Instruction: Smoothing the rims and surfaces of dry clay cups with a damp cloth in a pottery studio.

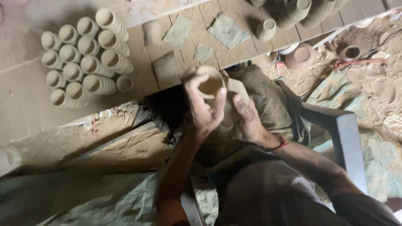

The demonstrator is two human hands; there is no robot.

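My left hand [203, 109] is wrapped around a small unfired clay cup [209, 82], its open mouth facing up toward me. My right hand [248, 119] rests just to the right of it against a pale clay piece [233, 93] behind the cup; a red thread circles that wrist. Both hands are held over my lap, above a muddy brown cloth [268, 100].
A cluster of several stacked clay cups [83, 58] stands on the wooden board [142, 73] at upper left. More cups [293, 12] sit at top right, with cloth scraps [228, 30], a clay bowl [300, 56] and a grey chair arm [345, 138] at right.
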